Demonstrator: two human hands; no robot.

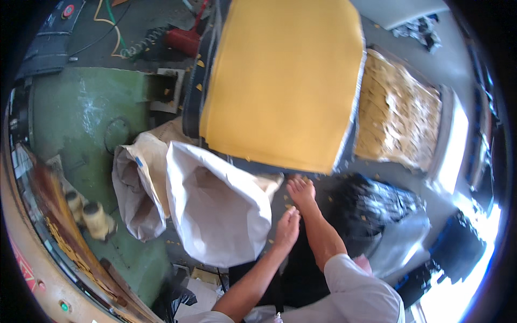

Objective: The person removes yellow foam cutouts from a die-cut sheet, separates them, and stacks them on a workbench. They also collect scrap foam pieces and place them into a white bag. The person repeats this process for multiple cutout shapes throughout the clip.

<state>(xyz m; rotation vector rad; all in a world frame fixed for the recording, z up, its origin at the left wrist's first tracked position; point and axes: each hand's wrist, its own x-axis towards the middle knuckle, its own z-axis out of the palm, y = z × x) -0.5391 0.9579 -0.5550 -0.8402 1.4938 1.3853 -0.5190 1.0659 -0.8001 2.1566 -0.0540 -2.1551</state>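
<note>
A stack-like slab of yellow sheet material (pixel 285 81) with a pale right edge lies ahead of me. My right hand (pixel 302 192) is just below its near edge, fingers spread and apparently empty; whether the fingertips touch it I cannot tell. Closer to me, my left hand (pixel 288 229) hovers with loosely bent fingers and nothing visible in it. Beside my left hand stands a large paper sack (pixel 215 210), its mouth wide and its inside white. A second paper sack (pixel 137 185) stands to its left, also with its mouth apart.
Black plastic wrapping (pixel 377 207) lies right of my arms. A pile of crumpled tan sheets (pixel 398 110) is at the far right. A red tool (pixel 184 40) with coiled hose is at the far left. Small yellow scraps dot the floor. Wooden boards (pixel 81 231) lean at the left.
</note>
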